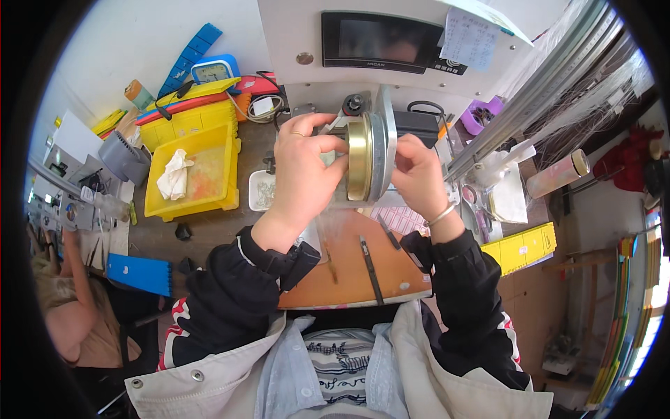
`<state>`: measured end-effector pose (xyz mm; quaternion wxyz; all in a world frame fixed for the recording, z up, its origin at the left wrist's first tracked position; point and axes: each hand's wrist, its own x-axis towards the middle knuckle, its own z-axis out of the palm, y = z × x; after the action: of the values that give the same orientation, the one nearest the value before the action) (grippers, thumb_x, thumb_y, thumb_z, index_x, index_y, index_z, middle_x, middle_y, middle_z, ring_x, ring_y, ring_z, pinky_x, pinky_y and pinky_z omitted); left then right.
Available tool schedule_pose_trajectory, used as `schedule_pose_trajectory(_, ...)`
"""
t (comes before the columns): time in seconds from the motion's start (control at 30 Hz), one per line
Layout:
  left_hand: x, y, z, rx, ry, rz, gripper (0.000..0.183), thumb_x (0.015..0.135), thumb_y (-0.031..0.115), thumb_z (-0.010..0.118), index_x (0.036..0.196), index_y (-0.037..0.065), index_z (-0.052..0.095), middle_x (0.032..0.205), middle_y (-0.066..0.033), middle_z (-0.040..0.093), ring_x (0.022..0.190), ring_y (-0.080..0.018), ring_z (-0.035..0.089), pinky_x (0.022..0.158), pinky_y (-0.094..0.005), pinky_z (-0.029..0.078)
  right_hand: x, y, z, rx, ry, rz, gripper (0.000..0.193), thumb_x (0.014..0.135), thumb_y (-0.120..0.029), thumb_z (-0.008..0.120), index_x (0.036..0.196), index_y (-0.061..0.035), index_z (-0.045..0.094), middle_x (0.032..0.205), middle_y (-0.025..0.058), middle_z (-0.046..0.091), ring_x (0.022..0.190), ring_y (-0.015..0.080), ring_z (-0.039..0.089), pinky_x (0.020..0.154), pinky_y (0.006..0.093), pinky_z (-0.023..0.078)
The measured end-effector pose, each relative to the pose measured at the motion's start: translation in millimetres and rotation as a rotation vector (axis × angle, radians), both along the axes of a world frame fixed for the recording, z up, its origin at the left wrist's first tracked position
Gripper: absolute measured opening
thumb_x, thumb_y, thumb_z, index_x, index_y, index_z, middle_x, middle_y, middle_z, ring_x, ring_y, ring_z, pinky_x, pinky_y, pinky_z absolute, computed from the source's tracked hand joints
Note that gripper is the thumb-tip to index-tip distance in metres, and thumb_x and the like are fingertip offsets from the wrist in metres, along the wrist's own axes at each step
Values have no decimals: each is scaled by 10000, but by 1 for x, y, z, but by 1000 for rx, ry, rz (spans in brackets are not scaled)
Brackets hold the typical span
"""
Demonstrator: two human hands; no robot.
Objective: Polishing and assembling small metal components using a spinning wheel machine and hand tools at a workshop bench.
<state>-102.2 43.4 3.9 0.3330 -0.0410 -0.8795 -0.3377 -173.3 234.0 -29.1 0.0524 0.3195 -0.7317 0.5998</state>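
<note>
A gold-coloured metal ring [359, 158] stands on edge in front of me, with a grey round-edged plate [385, 146] close on its right. My left hand [305, 167] is at the ring's left side, thumb and fingers bent inward against it. What lies between those fingertips is hidden. On the other side, my right hand [419, 174] is curled with thumb and fingers together beside the plate, which covers part of the fingertips. Whatever they pinch cannot be made out. Behind the ring a black knob [354, 105] sits on the machine.
A yellow bin [227, 188] with a white cloth [174, 176] stands left, near a small white tray [262, 192]. A pen [371, 269] lies on the orange board [405, 276]. Scissors [472, 197] and a purple container [480, 115] are right. Another person's arm [78, 279] shows far left.
</note>
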Motion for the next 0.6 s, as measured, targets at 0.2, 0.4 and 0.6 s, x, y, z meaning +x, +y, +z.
schedule_pose_trajectory(0.2, 0, -1, -2, -9, 21, -34, 110, 689, 123, 793, 798, 116, 780, 1206, -80, 663, 1200, -344, 517, 1013, -444, 399, 7, -1, 9, 161, 57, -93, 112, 792, -51, 699, 898, -23, 721, 781, 84, 598, 610, 204, 536, 565, 323, 426)
schedule_pose_trajectory(0.4, 42, -19, 32, -28, 19, -21, 359, 712, 24, 771, 1067, 39, 716, 1263, -128, 623, 1232, -313, 540, 1053, -403, 406, 59, 41, 40, 22, -117, -214, 67, 830, -70, 756, 890, -42, 746, 739, 10, 573, 612, 86, 482, 547, 246, 370)
schedule_pose_trajectory(0.6, 65, 30, 89, -273, 87, -428, 340, 668, 87, 836, 990, 75, 730, 1196, -123, 646, 1204, -367, 557, 1001, -432, 438, 113, 63, 82, -58, -109, -77, 104, 837, -76, 761, 938, -51, 766, 749, 5, 564, 624, 68, 450, 554, 222, 348)
